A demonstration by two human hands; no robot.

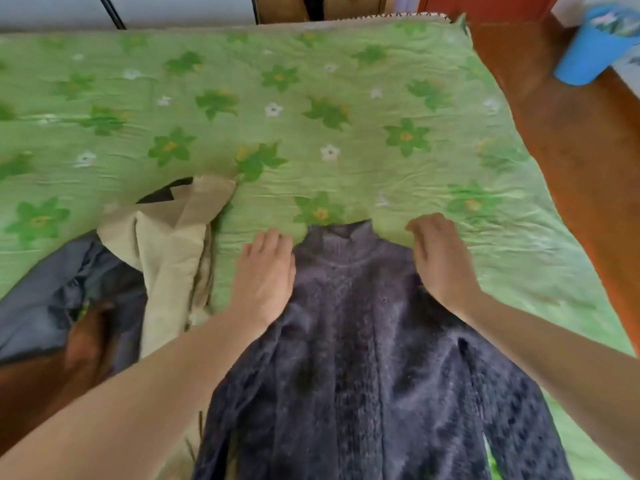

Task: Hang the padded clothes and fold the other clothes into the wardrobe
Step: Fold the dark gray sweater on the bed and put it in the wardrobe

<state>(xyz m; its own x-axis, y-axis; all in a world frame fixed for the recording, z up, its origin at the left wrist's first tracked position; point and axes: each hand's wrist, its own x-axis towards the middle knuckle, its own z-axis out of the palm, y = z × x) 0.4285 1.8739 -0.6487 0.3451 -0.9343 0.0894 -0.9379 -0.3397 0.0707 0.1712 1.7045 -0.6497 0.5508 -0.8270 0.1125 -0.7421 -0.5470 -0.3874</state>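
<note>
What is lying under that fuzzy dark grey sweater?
The fuzzy dark grey sweater lies spread on the green flowered bedsheet, which shows all around it. Both hands, left and right, rest on its shoulders. Whatever is beneath its middle is covered.

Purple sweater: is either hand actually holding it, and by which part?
Both hands are on the purple sweater at its shoulders, left hand and right hand; whether they grip or press cannot be told.

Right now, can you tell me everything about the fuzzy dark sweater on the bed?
The fuzzy sweater is dark greyish purple, knitted and fluffy, with a high neck pointing away from the person. It lies spread flat on the green flowered bedsheet, its sleeves trailing down each side. The left hand and right hand rest on its shoulders. A beige garment lies just beside it.
</note>
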